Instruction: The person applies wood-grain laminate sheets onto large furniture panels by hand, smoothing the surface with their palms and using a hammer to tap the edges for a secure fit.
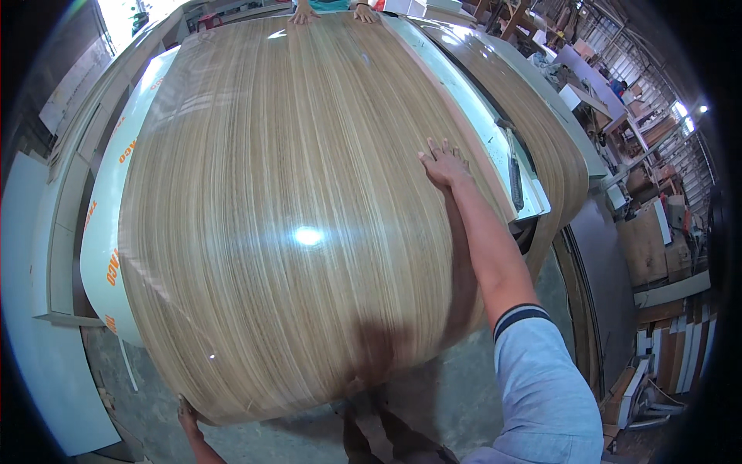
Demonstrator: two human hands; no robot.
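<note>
nearest the camera, a pale blue sleeve [545, 379] with a dark striped cuff rises below my right hand [446, 166], and its forearm crosses in front of part of the sheet's right edge. just right of that hand, a long white strip [471, 108] runs away from me along the sheet; on its near end, right of and slightly below the hand, lies a slim dark-handled tool [516, 174]. beyond the strip, farther right, a second wood-grain sheet [556, 147] curves downward. well to the right of the hand stand offcuts [680, 348]. above and left of my left hand [188, 417], a white sheet with orange print [104, 232] shows from beneath the large wood-grain sheet [270, 193]; a pale panel [31, 332] stands left of it. far ahead of both hands, a co-worker's two hands [304, 12] rest at the far edge.

the large wood-grain sheet lies between my hands, below the right palm and up and right from the left hand. my right hand is unclenched, palm down, fingers spread flat upon it, grasping nothing. my left hand touches its near left corner; i cannot tell how far the fingers close.
</note>
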